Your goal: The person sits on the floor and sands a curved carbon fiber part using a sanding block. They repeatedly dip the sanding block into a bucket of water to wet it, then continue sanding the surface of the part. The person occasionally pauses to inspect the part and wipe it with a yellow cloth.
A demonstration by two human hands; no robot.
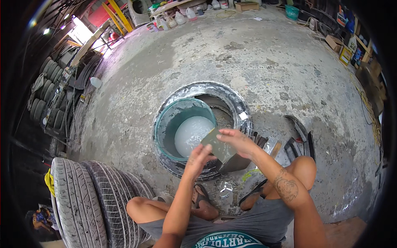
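Observation:
A thin, flat olive-grey sheet (221,151) is held tilted between my two hands, over the near right rim of a green bucket. My left hand (199,159) grips its left edge, thumb on top. My right hand (237,140) pinches its upper right corner. The bucket (158,130) has whitish smears on its wall and contains cloudy whitish liquid (192,134). It stands within a wet, whitish-smeared tire (233,94) lying flat on the floor. Just below my right hand, a dark ribbed piece (237,164) leans by the tire's near right side.
Several tires (76,202) stand upright at my near left. Curved black strips (304,138) lie on the floor to the right. Jugs and bottles (180,18) line the far edge, with a teal bucket (292,12) at far right. More tires (47,91) are stacked at left.

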